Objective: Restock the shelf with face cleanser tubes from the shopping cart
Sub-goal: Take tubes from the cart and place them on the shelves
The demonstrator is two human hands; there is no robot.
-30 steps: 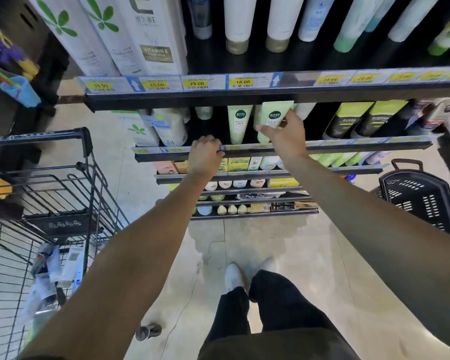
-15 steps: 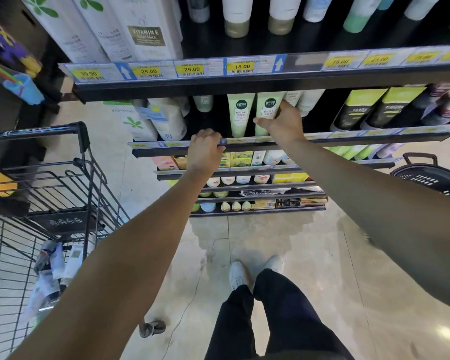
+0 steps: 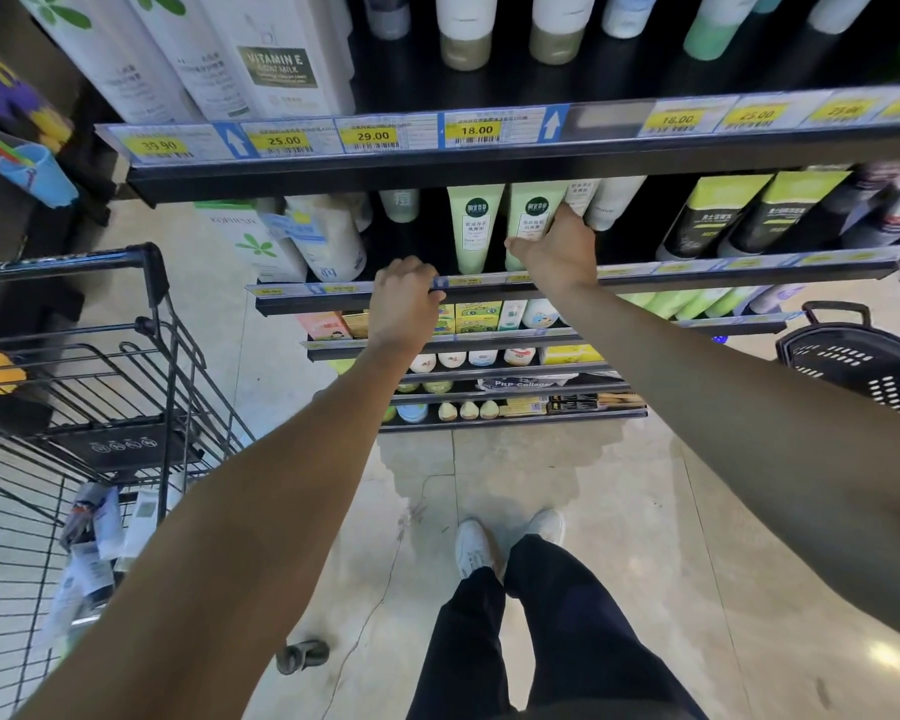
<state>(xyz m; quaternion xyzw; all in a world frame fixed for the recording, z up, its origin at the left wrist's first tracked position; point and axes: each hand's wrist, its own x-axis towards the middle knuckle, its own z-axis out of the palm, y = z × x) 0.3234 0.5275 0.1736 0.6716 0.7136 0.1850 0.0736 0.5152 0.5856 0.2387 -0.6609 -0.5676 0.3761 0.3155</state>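
While the front lip of the second shelf (image 3: 697, 275) is gripped by the left hand (image 3: 404, 298), fingers curled over its price strip, a pale green cleanser tube (image 3: 533, 215) standing at that edge is clasped by the right hand (image 3: 559, 252), thumb on its front, fingers behind. A matching tube (image 3: 473, 223) is stood just beside it, to the left, with dark open shelf space left of that again. Overhead, the upper shelf's edge (image 3: 489, 163) is set close above the tube tops (little clearance is left). More tubes (image 3: 94, 553) are seen lying in the shopping cart (image 3: 157, 324) at the left. A black basket (image 3: 853, 366) is placed on the floor at the right.
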